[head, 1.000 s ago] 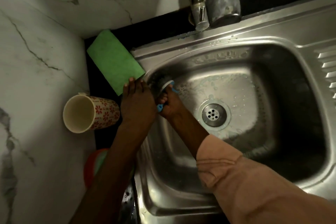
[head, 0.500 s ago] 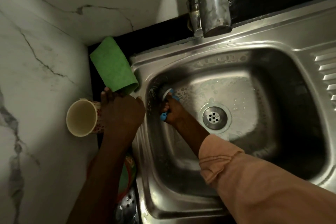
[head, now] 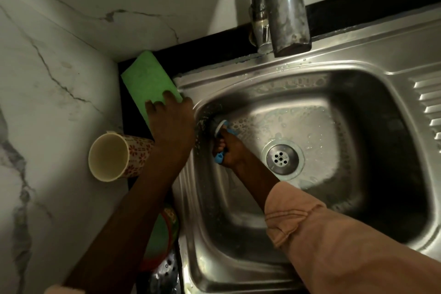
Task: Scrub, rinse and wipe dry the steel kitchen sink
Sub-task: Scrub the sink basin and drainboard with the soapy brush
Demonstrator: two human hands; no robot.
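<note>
The steel sink [head: 358, 62] fills the right of the view, its basin wet and soapy around the drain [head: 281, 159]. My right hand [head: 229, 148] grips the blue handle of a scrub brush [head: 220, 126], whose dark head presses against the basin's left wall near the back corner. My left hand [head: 171, 124] rests flat with straight fingers on the sink's left rim and on the near end of a green cloth [head: 148, 83] lying on the dark counter.
The tap spout [head: 284, 7] hangs over the back rim. A flowered cup [head: 114, 155] lies on its side left of the sink. A red and green plate [head: 164, 234] and a steel item sit near the front left. Marble walls close the left and back.
My left hand has slid forward from beside the cup onto the green cloth and sink rim. The brush stays on the left wall with small shifts up and down.
</note>
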